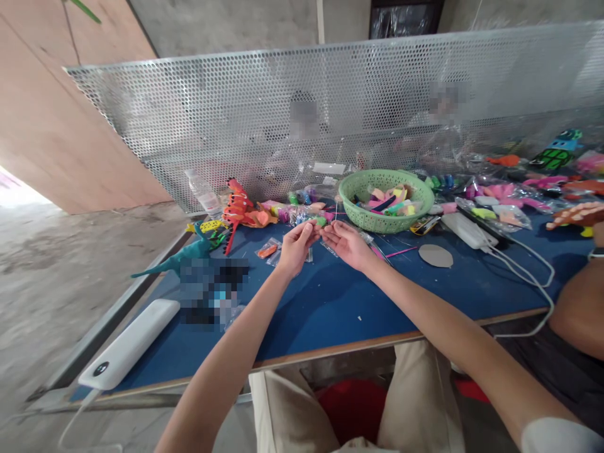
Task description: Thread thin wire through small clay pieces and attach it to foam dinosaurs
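Evidently, from the head view, close handwork on a small piece was in hand near the centre of the frame, over the blue table (325, 308). The left hand (297, 247) had thumb and fingers drawn together, seemingly pinching the green piece (321, 221), which showed at its fingertips, left of the green basket (361, 218). The right hand (350, 244) lay just beside it, palm partly turned up, its thumb and forefinger apparently pinching a thin pin (336, 211) that stood nearly upright; whether the pin met the piece was too small to tell. Soft bits filled the basket, right of centre, and a small orange packet (267, 251) lay left of the left hand. A teal dinosaur (189, 246) and an orange toy (243, 211) stood at left of the frame, a grey disc (435, 255) at right. As a judgement, the next move called for a steady left pinch and fine right fingertip control, with the pin's point kept clear of the skin.
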